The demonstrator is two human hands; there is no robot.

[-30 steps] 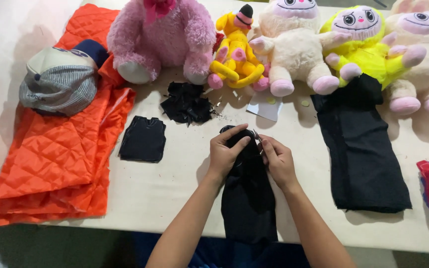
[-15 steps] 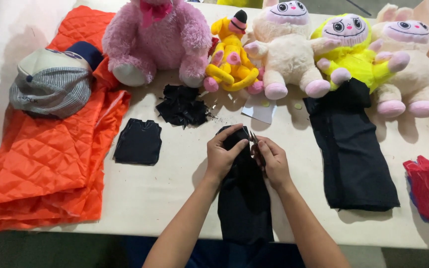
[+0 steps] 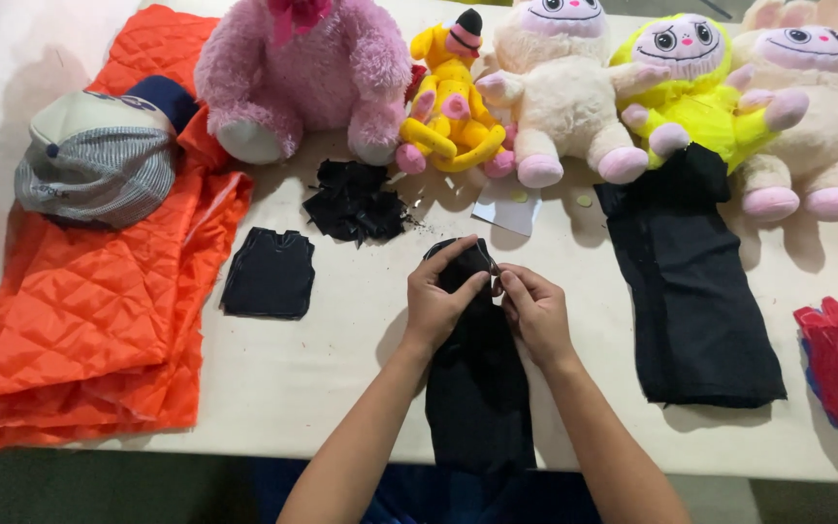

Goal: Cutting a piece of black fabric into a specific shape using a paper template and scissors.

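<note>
Left hand (image 3: 443, 301): fingers pinched on the top edge of a black fabric strip (image 3: 477, 388). Right hand (image 3: 535, 311): pinching the same edge alongside. Strip lies lengthwise at the front-centre of the table (image 3: 341, 359), between a small black garment (image 3: 270, 273) and a black cloth (image 3: 695, 281).

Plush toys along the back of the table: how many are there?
5, in a row: pink bear far left, small yellow figure, cream one, yellow-clad one, cream one far right, cut off by the frame; more may sit beyond.
</note>
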